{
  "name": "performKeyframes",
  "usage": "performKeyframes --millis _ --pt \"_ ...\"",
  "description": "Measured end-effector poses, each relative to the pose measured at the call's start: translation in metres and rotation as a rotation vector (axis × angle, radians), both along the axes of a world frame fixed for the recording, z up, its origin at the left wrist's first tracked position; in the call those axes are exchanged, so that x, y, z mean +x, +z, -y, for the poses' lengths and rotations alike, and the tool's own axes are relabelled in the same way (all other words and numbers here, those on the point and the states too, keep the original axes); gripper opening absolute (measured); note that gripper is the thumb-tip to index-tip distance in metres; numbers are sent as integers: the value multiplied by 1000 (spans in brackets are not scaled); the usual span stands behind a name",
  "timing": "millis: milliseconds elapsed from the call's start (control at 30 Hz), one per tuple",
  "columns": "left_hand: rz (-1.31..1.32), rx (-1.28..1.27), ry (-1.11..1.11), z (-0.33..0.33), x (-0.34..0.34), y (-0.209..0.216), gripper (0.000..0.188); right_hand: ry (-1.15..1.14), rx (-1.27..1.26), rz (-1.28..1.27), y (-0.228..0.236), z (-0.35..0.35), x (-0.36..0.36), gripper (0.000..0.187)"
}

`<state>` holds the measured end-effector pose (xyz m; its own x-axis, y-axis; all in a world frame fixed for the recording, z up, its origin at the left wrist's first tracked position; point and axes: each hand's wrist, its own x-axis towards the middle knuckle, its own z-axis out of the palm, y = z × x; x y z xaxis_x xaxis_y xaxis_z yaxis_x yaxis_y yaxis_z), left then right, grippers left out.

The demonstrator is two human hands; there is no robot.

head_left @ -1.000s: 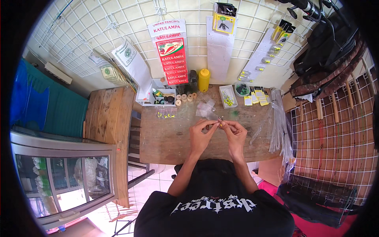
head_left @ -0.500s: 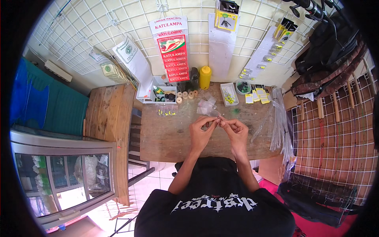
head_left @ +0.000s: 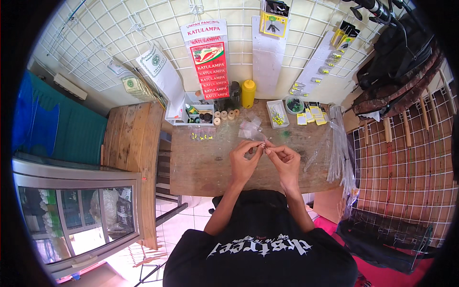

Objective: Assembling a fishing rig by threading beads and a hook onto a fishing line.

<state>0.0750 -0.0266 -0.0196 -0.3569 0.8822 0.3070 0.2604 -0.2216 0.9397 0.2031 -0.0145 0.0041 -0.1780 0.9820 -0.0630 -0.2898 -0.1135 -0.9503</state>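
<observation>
Over the middle of the wooden table [head_left: 205, 167], my left hand [head_left: 243, 161] and my right hand [head_left: 287, 166] meet fingertip to fingertip. Both are closed in a pinch around something tiny between thumbs and forefingers, too small to name. Just beyond the fingers lie several small clear plastic bags [head_left: 250, 128]. Farther left, a row of clear packets with yellow-green pieces [head_left: 202, 136] rests flat on the wood. A white tray [head_left: 273, 125] holding more small yellow-green pieces stands behind my right hand.
A yellow squeeze bottle [head_left: 248, 94], cork-coloured rings [head_left: 224, 115] and a white organiser box [head_left: 180, 115] line the back. Beside the tray are a round tub [head_left: 289, 98] and yellow-and-white cards [head_left: 314, 115]. Long clear plastic sleeves [head_left: 338, 148] hang over the right edge.
My right fingertips have shifted very slightly left and down against the left ones. Both hands keep their pinch, and the things on the table have not moved.
</observation>
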Motion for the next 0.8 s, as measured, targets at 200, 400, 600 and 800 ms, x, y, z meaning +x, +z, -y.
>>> performKeyframes --millis 200,400,600,800 --pt "5 -8 -1 0 -1 0 14 33 41 41 2 3 0 8" --pt "18 -26 -10 0 -2 2 14 39 69 47 0 2 0 8" --pt "14 -25 -12 0 -2 3 14 44 44 47 -2 2 1 8" --pt "14 -7 -3 0 -1 1 13 53 47 41 -1 2 2 8"
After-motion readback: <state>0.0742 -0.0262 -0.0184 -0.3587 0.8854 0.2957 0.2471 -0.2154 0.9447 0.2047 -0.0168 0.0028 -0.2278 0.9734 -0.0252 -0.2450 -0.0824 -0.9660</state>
